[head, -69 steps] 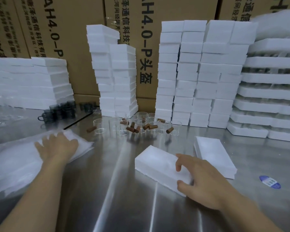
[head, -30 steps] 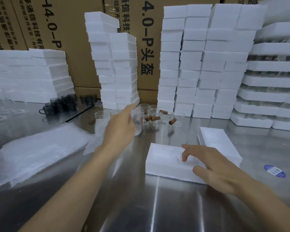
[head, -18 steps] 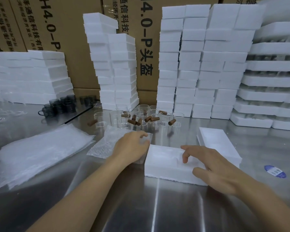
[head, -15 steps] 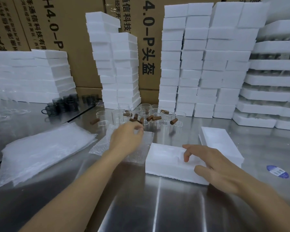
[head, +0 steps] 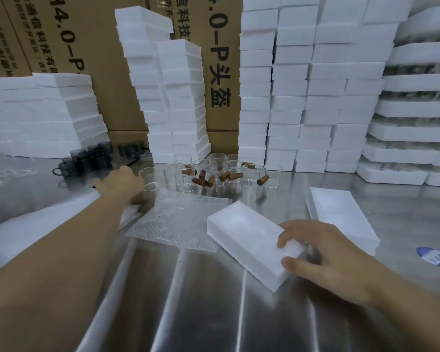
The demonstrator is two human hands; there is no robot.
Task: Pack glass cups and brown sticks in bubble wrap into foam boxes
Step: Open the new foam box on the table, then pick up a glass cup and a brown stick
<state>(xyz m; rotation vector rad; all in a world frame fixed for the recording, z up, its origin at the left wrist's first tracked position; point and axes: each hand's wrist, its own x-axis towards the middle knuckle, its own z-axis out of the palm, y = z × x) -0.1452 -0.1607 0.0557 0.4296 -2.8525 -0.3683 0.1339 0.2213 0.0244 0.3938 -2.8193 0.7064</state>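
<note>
A white foam box (head: pixel 247 235) lies at an angle on the steel table, and my right hand (head: pixel 323 252) grips its near right end, fingers on top and thumb on the side. A flat sheet of bubble wrap (head: pixel 183 224) lies just left of the box. Behind it stand several clear glass cups (head: pixel 249 174) with brown sticks (head: pixel 203 181) scattered among them. My left hand (head: pixel 122 184) reaches out beside the leftmost glass cup (head: pixel 150 185); its fingertips curl down out of sight.
A second foam piece (head: pixel 341 217) lies right of the box, a blue sticker (head: pixel 434 257) beyond it. A pile of bubble wrap sheets (head: pixel 48 224) sits at the left, dark cups (head: pixel 92 158) behind. Tall foam stacks (head: pixel 302 85) and cardboard cartons (head: pixel 61 34) line the back.
My left hand laid a bubble wrap sheet on the table, then moved left and back toward the leftmost cup. My right hand has turned the foam box to an angle.
</note>
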